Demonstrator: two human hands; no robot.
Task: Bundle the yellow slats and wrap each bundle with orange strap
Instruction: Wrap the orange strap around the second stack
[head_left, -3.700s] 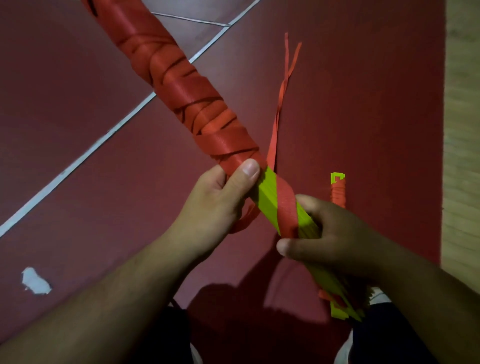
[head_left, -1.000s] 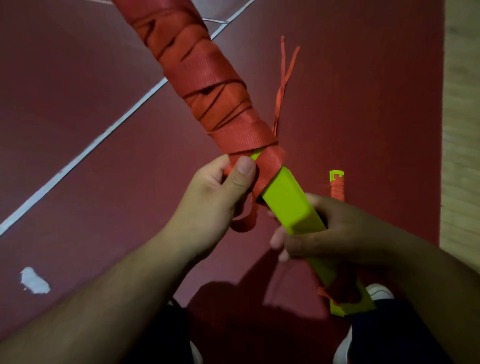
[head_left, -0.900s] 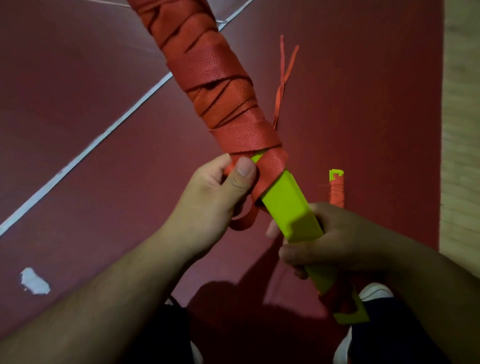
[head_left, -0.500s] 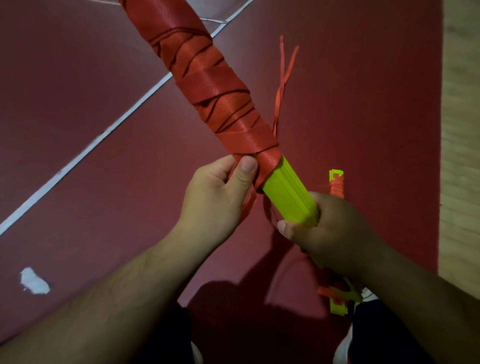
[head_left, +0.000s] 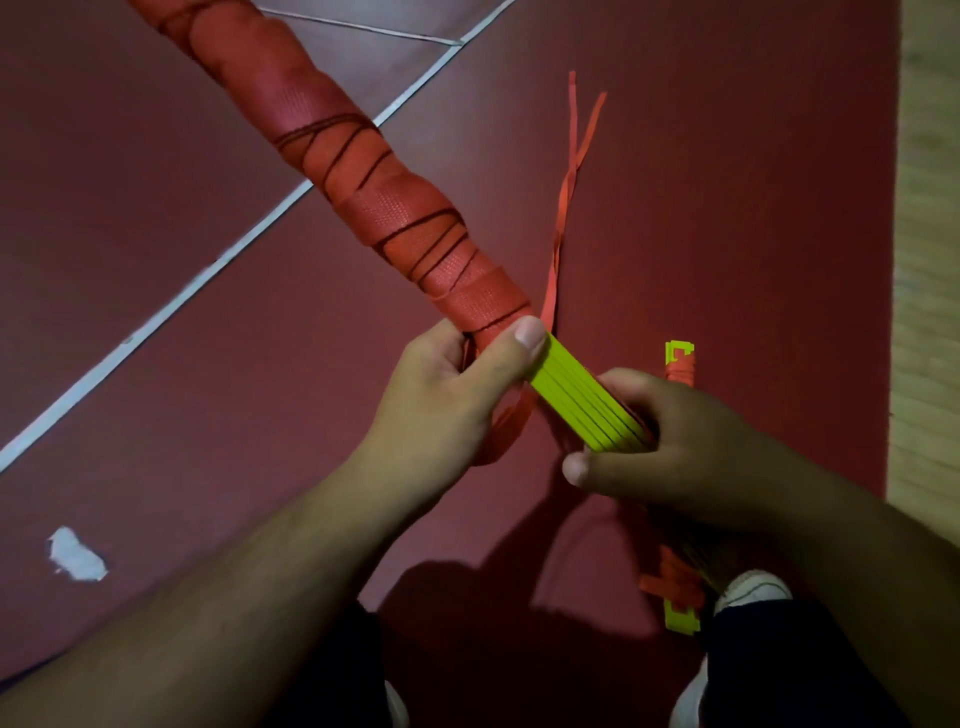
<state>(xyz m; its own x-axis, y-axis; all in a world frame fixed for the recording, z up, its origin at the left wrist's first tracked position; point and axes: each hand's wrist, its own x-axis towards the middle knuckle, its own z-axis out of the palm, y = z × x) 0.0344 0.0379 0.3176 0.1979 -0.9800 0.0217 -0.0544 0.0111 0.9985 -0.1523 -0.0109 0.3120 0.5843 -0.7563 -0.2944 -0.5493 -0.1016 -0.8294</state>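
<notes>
Head view: strap covers most of the slats; a bare stretch is left where left hand and right hand clasp them

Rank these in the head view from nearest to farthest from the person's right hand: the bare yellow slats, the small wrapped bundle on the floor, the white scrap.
1. bare yellow slats: held in the right hand.
2. small wrapped bundle: on the floor just beyond it.
3. white scrap: far left on the floor.

view: head-worn wide-angle | faces: forward-down onto floor | range: close above left hand, right hand, slat bundle
</notes>
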